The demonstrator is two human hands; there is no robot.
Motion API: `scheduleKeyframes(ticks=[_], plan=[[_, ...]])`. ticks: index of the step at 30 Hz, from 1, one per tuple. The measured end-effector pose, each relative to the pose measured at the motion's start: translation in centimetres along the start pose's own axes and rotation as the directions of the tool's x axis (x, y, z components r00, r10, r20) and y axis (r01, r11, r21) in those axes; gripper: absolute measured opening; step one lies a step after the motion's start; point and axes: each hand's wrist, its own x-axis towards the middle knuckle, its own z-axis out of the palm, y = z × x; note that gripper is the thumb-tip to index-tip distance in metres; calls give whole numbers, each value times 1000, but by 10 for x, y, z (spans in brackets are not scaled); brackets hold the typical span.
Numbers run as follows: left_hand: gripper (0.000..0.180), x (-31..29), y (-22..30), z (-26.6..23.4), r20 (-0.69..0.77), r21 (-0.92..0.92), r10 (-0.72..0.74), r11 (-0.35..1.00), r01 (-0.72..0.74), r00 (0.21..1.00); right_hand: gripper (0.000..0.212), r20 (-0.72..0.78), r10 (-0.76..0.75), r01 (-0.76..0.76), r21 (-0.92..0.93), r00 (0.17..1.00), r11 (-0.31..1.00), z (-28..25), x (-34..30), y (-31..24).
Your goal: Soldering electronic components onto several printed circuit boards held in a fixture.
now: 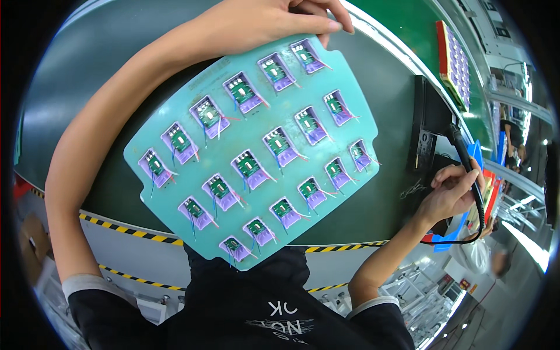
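- Dark shirt (251,309) fills the lower edge, nearest the lens.
- One teal tray (350,105) lies tilted across the bench, its near corner over the shirt.
- Eighteen small green circuit boards (248,165) sit in purple holders on it, three rows of six, each with thin coloured wires.
- Left hand (274,20) pinches the tray's far edge, fingers closed on it.
- Right hand (452,195) is wrapped around a black corded tool (466,163), just beside a black box (429,125).
- Dark bench (76,76) has yellow-black striped edging; a green conveyor (408,29) carries a second loaded tray (455,61).
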Motion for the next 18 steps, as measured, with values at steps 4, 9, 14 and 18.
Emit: scheduleKeyframes(ticks=[4, 9, 14, 18], plan=[[23, 2, -6, 0, 31, -31, 61, 998, -61, 998, 28, 0, 31, -31, -26, 1000, 999, -1, -1, -4], [23, 0, -6, -1, 8, -15, 55, 998, -55, 998, 28, 17, 27, -26, -24, 1000, 999, 0, -1, -4], [22, 2, -13, -2, 22, -13, 121, 993, -121, 992, 28, 4, 16, -16, -24, 1000, 1000, 2, -2, -3], [22, 3, -15, -2, 21, -14, 153, 988, -153, 988, 28, 3, 17, -17, -27, 1000, 999, 3, -3, -3]])
